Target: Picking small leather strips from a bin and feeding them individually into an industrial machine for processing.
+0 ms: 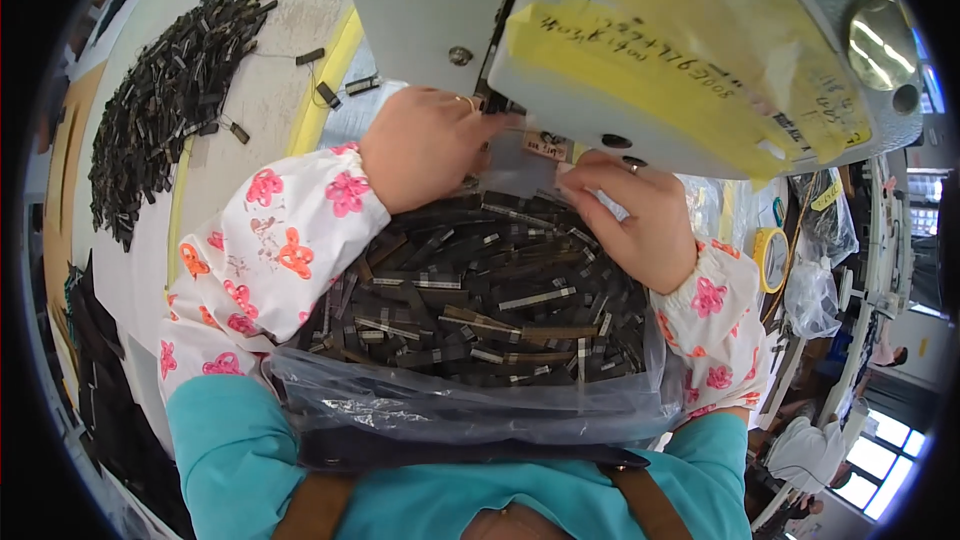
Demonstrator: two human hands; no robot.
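Observation:
My left hand [415, 145] is under the head of a grey sewing machine [410, 15], by the needle area. Its fingers are bent together and slightly blurred, and anything between them is hidden. To the right of the needle area, my right hand [645, 220] pinches thumb against forefinger at the plate's edge. A small pale bit shows at those fingertips, too small to name. Between and below both hands lies a heap of short black fabric strips [480, 290], some with pale bands. A clear plastic bag [470, 410] holds them against my body.
At the left, a large pile of folded black tabs [180, 100] covers the table, with a few tabs [328, 94] trailing on thread toward the machine. Yellow tape [340, 40] edges the table. A tape roll [770, 258] and plastic bags [812, 300] are at the right.

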